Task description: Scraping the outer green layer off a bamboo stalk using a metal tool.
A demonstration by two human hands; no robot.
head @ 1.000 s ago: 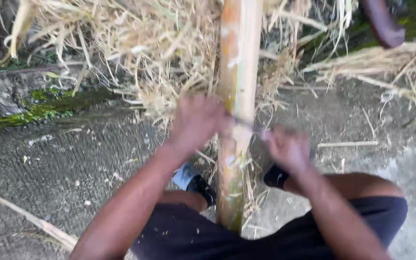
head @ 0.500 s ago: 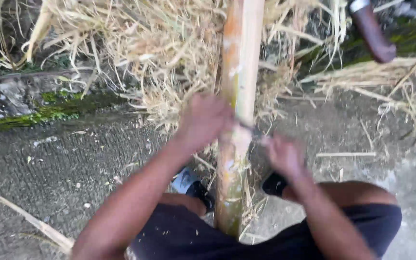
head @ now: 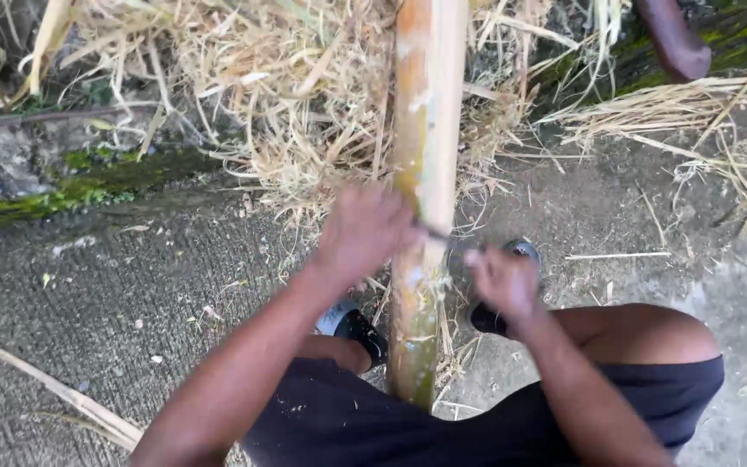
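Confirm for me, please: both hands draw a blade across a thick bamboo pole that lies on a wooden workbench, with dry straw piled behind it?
Not quite: the head view shows no workbench. The bamboo pole rests over rough concrete ground, running between the person's legs. The left hand and right hand do work a blade across it, with dry straw behind.

A heap of dry straw lies across the far side of the rough grey concrete ground, reaching almost from the far left corner past the middle. Along the far left edge runs a mossy green kerb. More straw stalks fan out toward the far right edge. A long pale dry leaf strip lies slanted near the near left corner. Two dark shoes show on the ground, one left of middle and one just right of it. Dark shorts fill the near edge.
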